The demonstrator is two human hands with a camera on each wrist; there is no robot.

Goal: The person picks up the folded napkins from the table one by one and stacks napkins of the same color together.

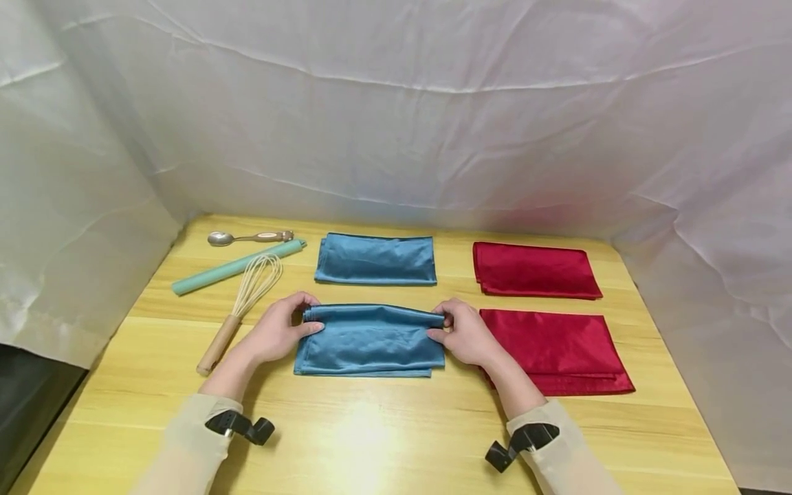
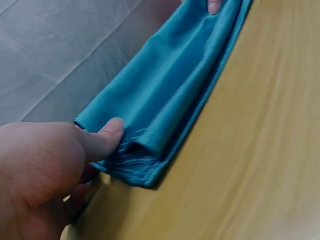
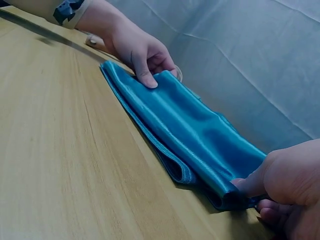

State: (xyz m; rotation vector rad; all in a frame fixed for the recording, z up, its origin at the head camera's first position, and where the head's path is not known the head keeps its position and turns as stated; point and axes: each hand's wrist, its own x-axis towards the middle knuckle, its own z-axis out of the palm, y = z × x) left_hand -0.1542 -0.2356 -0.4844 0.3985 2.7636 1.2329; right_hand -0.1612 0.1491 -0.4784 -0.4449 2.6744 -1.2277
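Observation:
A folded blue satin cloth (image 1: pixel 371 344) lies on the wooden table between both hands. My left hand (image 1: pixel 283 328) pinches its far left corner, thumb on top and fingers beneath; the left wrist view shows that thumb (image 2: pixel 111 134) pressing the layered cloth (image 2: pixel 160 100). At the opposite end, my right hand (image 1: pixel 464 333) pinches the far right corner. In the right wrist view the cloth (image 3: pixel 185 120) shows its stacked folds along the near edge, and the right thumb (image 3: pixel 250 184) lies over its end. A second folded blue cloth (image 1: pixel 376 260) rests just behind.
To the right lie two folded red cloths, one at the back (image 1: pixel 535 270) and one nearer (image 1: pixel 557 347), close to my right forearm. On the left are a whisk (image 1: pixel 238 313), a green rolling pin (image 1: pixel 238 267) and a spoon (image 1: pixel 250 237). White fabric walls (image 1: pixel 396 124) surround the table.

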